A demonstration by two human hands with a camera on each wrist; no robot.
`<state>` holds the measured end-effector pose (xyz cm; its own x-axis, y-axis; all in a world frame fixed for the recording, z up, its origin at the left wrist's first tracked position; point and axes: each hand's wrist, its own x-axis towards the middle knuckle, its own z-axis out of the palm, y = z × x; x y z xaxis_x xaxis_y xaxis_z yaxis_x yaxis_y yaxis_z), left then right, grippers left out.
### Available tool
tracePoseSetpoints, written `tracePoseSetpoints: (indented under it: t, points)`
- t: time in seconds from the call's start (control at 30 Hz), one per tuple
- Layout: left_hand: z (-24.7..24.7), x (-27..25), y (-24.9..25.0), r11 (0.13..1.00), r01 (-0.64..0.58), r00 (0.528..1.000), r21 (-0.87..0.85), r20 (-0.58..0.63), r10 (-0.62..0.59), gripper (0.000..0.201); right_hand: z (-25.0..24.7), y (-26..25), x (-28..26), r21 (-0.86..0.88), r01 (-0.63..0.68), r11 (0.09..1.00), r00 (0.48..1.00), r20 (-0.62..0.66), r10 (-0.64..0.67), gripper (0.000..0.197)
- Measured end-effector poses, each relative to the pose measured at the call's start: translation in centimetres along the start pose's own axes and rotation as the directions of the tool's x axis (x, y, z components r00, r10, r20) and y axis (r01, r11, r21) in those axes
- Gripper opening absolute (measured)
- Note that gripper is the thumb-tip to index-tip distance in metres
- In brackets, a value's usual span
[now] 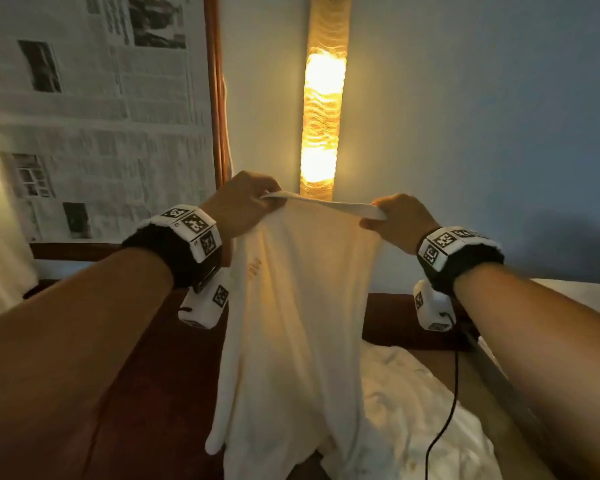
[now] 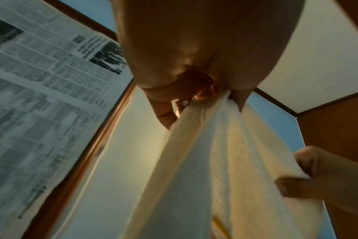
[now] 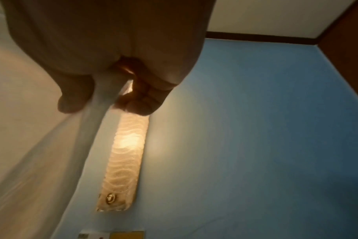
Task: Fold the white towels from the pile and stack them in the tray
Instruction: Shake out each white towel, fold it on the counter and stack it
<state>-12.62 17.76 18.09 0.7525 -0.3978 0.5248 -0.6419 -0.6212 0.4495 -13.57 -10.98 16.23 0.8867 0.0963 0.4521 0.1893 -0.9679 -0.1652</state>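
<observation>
A white towel (image 1: pixel 291 306) hangs in the air in front of me, held up by its top edge. My left hand (image 1: pixel 257 197) pinches the top left corner, and the left wrist view shows the cloth (image 2: pixel 215 161) bunched between its fingers (image 2: pixel 165 113). My right hand (image 1: pixel 383 213) pinches the top right corner; in the right wrist view the towel (image 3: pixel 31 145) runs down between thumb and curled fingers (image 3: pixel 141 103). Below the towel, at the lower right, lies the pile of white towels (image 1: pixel 413 410). No tray is in view.
A lit vertical wall lamp (image 1: pixel 323 123) glows straight ahead on the blue wall. Newspaper sheets (image 1: pixel 94 116) cover a wood-framed panel at the left. A dark wooden surface (image 1: pixel 395 323) lies beneath, and a black cable (image 1: pixel 447 420) crosses the pile.
</observation>
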Motion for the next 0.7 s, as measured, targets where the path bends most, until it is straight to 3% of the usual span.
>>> tracePoseSetpoints:
  t: [0.1,0.2,0.23,0.33,0.43,0.57,0.7]
  points:
    - [-2.3,-1.7,-2.3,0.999,0.016,1.0,-0.048,-0.021,-0.017,0.019,0.8,-2.5,0.5,0.414,-0.052,0.909,0.984,-0.134,0.117,0.011]
    - [-4.4,-3.5,-4.7,0.986,0.121,0.992,-0.117,0.029,-0.119,0.019,0.7,-7.3,0.8,0.667,-0.03,0.745,0.978,-0.136,0.161,0.005]
    - [-4.9,-4.2,-5.7,0.98,0.157,0.986,-0.119,0.071,-0.149,0.019,0.7,-9.1,1.0,0.67,0.006,0.742,0.979,-0.157,0.134,0.009]
    - [-5.6,-6.3,-8.4,0.976,0.193,0.963,-0.096,0.207,-0.17,0.018,1.0,-14.6,1.6,0.453,0.131,0.882,0.981,-0.191,-0.047,0.041]
    - [-5.7,-8.4,-10.2,0.951,0.202,0.947,-0.233,0.293,-0.13,0.016,1.5,-19.8,1.3,0.356,0.135,0.925,0.989,-0.102,-0.105,0.025]
    - [-6.0,-9.9,-10.9,0.956,0.051,0.99,-0.288,0.142,-0.01,0.027,2.1,-24.4,0.1,0.28,0.209,0.937,0.978,-0.086,-0.193,0.015]
    - [-7.5,-10.3,-10.8,0.942,-0.142,0.99,-0.304,-0.037,0.137,0.025,2.3,-26.4,-1.3,0.207,0.145,0.968,0.988,-0.077,-0.131,0.015]
